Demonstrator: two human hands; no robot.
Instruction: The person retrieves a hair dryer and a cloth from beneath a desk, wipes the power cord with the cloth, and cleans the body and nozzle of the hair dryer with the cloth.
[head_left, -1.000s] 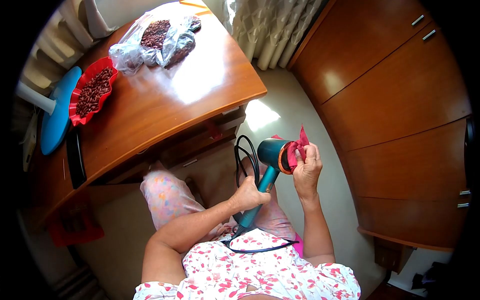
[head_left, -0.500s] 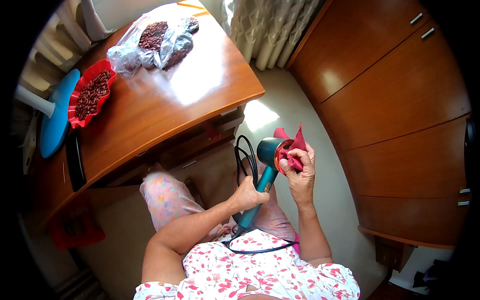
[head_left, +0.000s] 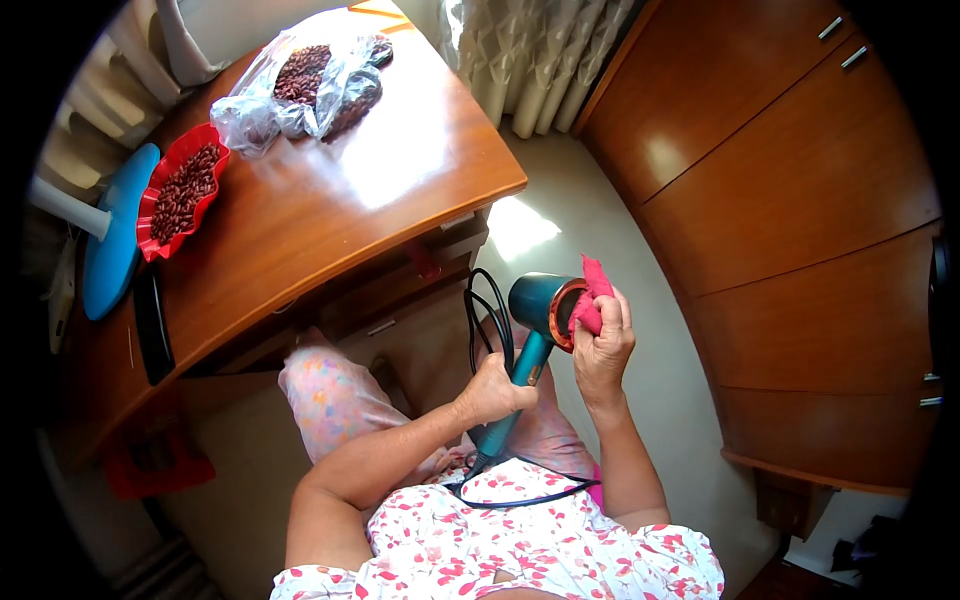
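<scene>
The left hand has its grip wrapped round the handle of a teal hair dryer, held tilted above the legs. The right hand pinches a pinkish-red cloth at the dryer's coppery mouth. A red bowl sits on the desk.

red bowl, beans inside | plastic bag on desk | cabinet

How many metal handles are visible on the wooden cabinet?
4: first handle at upper right, second handle just below, third handle near the right edge, fourth handle beneath it. Others may be hidden.
</scene>
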